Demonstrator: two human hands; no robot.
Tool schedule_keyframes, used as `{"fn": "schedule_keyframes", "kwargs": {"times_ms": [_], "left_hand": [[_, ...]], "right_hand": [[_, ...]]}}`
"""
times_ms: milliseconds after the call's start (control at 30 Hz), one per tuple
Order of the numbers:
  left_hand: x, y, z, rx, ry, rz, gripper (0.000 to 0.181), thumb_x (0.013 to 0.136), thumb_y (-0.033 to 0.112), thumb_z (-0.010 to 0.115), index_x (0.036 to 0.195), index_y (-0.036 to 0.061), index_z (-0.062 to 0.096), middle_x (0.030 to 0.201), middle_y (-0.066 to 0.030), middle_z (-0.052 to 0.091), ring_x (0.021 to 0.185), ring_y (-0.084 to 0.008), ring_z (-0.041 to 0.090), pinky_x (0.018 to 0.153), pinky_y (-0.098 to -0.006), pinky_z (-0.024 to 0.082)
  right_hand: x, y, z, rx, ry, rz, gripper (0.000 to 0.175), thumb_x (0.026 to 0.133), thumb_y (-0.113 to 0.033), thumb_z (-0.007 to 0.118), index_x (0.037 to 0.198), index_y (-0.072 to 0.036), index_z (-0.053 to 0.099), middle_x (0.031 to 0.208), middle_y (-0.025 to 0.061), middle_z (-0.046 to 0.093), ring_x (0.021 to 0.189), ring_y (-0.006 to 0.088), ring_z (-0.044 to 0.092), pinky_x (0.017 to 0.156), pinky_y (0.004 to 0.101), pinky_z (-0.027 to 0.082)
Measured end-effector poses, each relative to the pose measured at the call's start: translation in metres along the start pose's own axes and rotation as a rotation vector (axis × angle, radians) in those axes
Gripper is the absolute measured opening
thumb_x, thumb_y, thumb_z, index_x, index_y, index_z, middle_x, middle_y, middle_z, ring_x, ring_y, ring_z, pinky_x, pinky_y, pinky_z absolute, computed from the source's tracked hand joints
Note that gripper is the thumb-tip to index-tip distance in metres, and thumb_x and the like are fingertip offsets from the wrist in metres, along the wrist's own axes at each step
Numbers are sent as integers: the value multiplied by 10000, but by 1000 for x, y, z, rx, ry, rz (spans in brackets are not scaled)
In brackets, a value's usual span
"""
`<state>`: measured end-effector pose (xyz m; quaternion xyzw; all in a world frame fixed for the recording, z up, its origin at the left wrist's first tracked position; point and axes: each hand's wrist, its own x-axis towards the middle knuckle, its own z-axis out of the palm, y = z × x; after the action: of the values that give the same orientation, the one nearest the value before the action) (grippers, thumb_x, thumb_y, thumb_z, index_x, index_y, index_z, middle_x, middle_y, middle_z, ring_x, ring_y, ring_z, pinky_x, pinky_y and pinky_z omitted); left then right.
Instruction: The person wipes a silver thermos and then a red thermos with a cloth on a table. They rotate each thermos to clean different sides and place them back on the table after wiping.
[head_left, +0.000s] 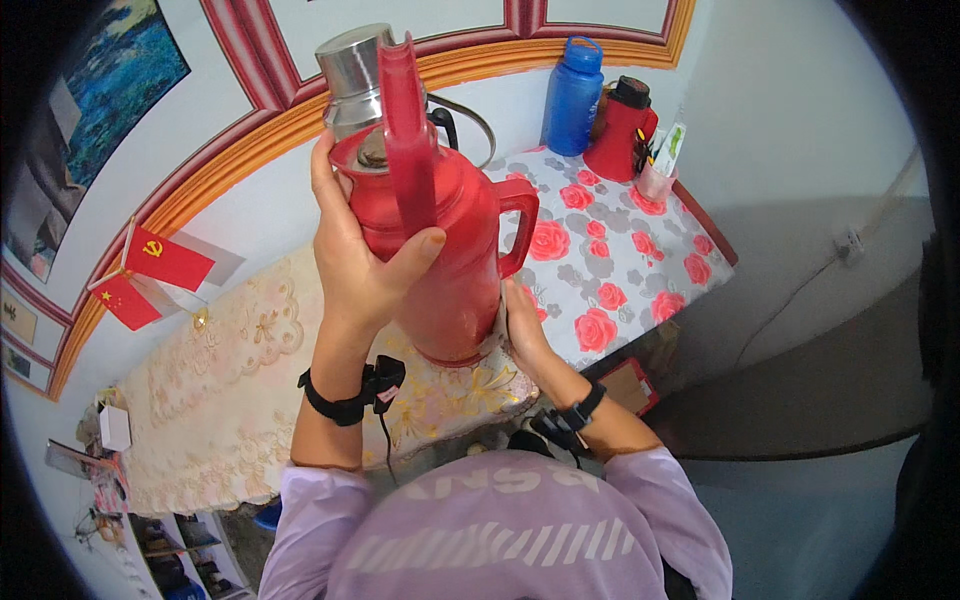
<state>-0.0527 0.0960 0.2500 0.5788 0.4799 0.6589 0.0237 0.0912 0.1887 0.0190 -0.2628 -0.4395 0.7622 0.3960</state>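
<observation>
A red thermos flask (454, 277) with a side handle (523, 225) and a raised carrying handle (405, 127) is in front of me. My left hand (352, 255) grips its upper body, the thumb lying across the near side. Low on the flask's right side, below the side handle, is my right hand (527, 322); its fingers are partly hidden behind the flask. A thin pale strip, perhaps cloth, shows between that hand and the flask. I cannot tell whether the flask's base rests on the beige lace tablecloth (225, 390).
Behind the flask stands a stainless steel vacuum flask (356, 64). A blue bottle (574, 97), a red flask with a black lid (621, 139) and a pink cup (655, 184) stand on the rose-patterned tablecloth (570, 262). Two small red flags (169, 259) are at left.
</observation>
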Motion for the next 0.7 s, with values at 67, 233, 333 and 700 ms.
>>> {"fn": "schedule_keyframes", "kwargs": {"times_ms": [67,233,333,700], "left_hand": [[0,1,0,-7,7,-1,1193,710,463,838,1534,2,109,1365,-222,522,1232,-303,568,1047,-384,432],[0,3,1,2,6,-33,1207,711,463,835,1543,4,91,1391,-221,506,1257,-309,555,1062,-389,424],[-2,-3,-1,-3,-8,-22,1242,715,544,807,1552,5,64,1462,-234,430,1332,-311,487,1114,-408,368],[-146,43,-34,98,-284,-331,450,970,374,607,1226,10,539,1064,-137,634,990,-243,593,878,-369,452]], "right_hand": [[-24,-1,1,-48,122,-12,490,1072,-378,412,1406,-21,450,1294,71,580,1179,193,544,1041,359,419],[-79,-49,-8,-26,25,198,489,1082,-329,403,1454,-13,409,1422,80,504,1282,173,480,1089,336,374],[-94,-84,-12,79,-71,331,487,1086,-306,400,1470,-8,393,1443,78,495,1296,160,473,1090,325,378],[-89,-167,15,-832,-780,-688,485,831,-221,692,1234,29,594,1174,194,552,1054,359,542,938,432,445]]}}
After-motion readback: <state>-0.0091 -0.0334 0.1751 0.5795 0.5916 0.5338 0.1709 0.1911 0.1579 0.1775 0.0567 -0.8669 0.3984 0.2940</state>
